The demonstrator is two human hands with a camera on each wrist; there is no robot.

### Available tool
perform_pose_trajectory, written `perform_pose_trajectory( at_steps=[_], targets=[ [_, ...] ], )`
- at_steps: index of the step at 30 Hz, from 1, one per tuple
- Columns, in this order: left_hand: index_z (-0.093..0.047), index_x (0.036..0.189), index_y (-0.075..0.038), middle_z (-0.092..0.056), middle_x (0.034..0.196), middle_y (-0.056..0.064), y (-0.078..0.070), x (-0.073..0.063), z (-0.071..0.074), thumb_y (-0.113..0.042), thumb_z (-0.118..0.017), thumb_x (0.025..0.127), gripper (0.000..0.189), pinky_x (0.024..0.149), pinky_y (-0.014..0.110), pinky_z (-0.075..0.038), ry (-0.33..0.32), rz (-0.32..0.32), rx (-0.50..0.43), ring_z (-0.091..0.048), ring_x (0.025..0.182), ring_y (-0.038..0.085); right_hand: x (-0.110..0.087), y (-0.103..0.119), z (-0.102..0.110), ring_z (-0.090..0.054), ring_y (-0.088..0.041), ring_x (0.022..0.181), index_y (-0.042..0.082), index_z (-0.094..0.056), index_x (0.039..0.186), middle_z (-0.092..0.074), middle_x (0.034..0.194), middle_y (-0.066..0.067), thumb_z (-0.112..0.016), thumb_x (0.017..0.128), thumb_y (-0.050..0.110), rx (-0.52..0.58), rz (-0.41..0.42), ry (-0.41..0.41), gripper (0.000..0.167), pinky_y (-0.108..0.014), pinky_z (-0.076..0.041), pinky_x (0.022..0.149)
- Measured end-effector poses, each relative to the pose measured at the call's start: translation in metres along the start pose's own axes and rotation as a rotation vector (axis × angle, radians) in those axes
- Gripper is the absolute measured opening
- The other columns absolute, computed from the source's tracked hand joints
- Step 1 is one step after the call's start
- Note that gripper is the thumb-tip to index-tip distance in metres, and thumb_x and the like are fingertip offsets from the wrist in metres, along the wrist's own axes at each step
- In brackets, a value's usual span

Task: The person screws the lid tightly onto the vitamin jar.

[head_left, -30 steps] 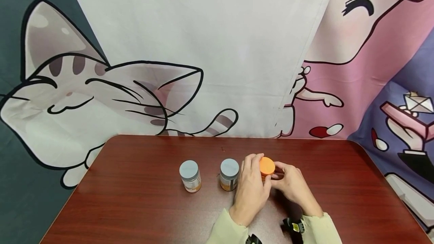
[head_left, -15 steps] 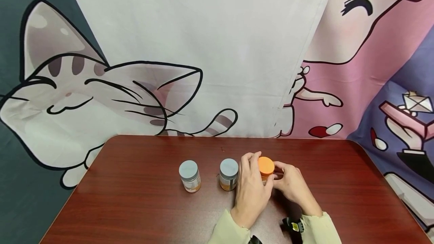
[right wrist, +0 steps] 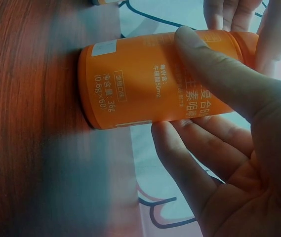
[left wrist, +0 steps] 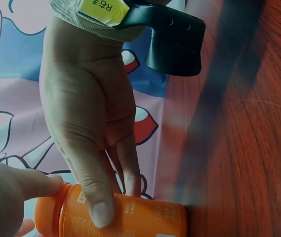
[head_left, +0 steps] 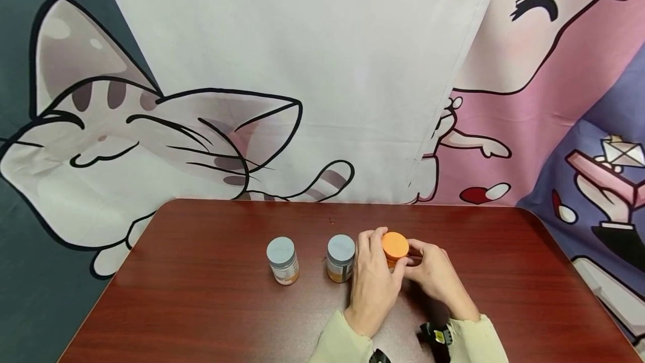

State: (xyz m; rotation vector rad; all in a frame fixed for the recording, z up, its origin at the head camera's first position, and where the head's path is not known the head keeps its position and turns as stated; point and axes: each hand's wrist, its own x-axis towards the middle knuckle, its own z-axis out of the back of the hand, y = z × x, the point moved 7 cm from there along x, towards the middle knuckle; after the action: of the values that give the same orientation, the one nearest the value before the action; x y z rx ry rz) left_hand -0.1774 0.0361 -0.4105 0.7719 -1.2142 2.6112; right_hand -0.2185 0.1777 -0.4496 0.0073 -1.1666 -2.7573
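An orange supplement bottle [right wrist: 135, 79] with printed labels stands on the table between both hands. My right hand [head_left: 438, 276] grips its body, thumb on one side and fingers on the other. The left hand [head_left: 373, 287] holds the orange cap [head_left: 395, 246] from the left, its thumb at the near side. In the left wrist view, the left fingers [left wrist: 41, 183] lie against the cap and the right thumb [left wrist: 100, 212] presses on the bottle's body. Just left of my left hand is a jar with a grey-blue lid [head_left: 341, 250].
Another grey-lidded jar [head_left: 283, 262] stands farther left on the reddish-brown wooden table [head_left: 211, 296]. Behind the table's far edge hangs a cloth with cartoon animals [head_left: 242, 144]. A black wrist mount [head_left: 437, 340] sits at the right sleeve.
The orange cap and my left hand's fingertips have shifted very slightly left. My right hand keeps its grip on the bottle, and the two grey-lidded jars stay in place.
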Motion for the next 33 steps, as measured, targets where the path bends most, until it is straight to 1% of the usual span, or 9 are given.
perform_pose_trajectory(
  at_steps=[6,14,21,27,33],
  targets=[
    [-0.057,0.130,-0.010,-0.054,0.117,0.005,-0.0007,0.0016,-0.0008,-0.022,-0.088,0.076,0.063,0.093,0.034,-0.049,0.000,-0.023,0.011,-0.057,0.106,0.018,0.0009,0.0001,0.0011,-0.071,-0.018,0.088,0.002,-0.072,0.116,-0.075,0.099,-0.008,-0.085,0.073,0.008,-0.006,0.011,-0.003,0.044,-0.037,-0.057,0.080],
    [-0.057,0.129,-0.010,-0.056,0.118,0.005,-0.0030,0.0029,-0.0005,-0.020,-0.085,0.077,0.060,0.094,0.035,-0.048,0.014,-0.061,0.057,-0.055,0.108,0.019,0.0011,-0.0006,0.0005,-0.073,-0.020,0.089,0.000,-0.070,0.119,-0.075,0.101,-0.011,-0.082,0.076,0.004,0.004,0.001,-0.001,0.045,-0.038,-0.058,0.080],
    [-0.058,0.129,-0.008,-0.058,0.119,0.004,-0.0034,0.0044,-0.0002,-0.017,-0.083,0.077,0.059,0.094,0.034,-0.048,0.037,-0.069,0.051,-0.056,0.109,0.019,0.0006,-0.0010,-0.0014,-0.074,-0.023,0.088,-0.003,-0.070,0.118,-0.075,0.102,-0.014,-0.082,0.076,0.002,0.046,0.001,0.006,0.044,-0.034,-0.059,0.077],
    [-0.057,0.129,-0.008,-0.058,0.119,0.004,-0.0034,0.0046,0.0003,-0.016,-0.082,0.077,0.059,0.093,0.033,-0.048,0.040,-0.084,0.047,-0.057,0.107,0.019,-0.0001,0.0006,-0.0012,-0.074,-0.022,0.089,-0.003,-0.070,0.118,-0.074,0.102,-0.014,-0.082,0.077,0.002,0.053,0.005,0.007,0.044,-0.033,-0.059,0.076],
    [-0.057,0.131,-0.007,-0.058,0.122,0.005,-0.0030,0.0053,0.0002,-0.015,-0.079,0.077,0.058,0.093,0.033,-0.048,0.063,-0.099,0.037,-0.057,0.109,0.019,-0.0008,0.0012,-0.0007,-0.074,-0.023,0.089,-0.003,-0.069,0.118,-0.074,0.102,-0.015,-0.083,0.076,0.003,0.063,0.006,0.008,0.044,-0.032,-0.059,0.076]
  ],
)
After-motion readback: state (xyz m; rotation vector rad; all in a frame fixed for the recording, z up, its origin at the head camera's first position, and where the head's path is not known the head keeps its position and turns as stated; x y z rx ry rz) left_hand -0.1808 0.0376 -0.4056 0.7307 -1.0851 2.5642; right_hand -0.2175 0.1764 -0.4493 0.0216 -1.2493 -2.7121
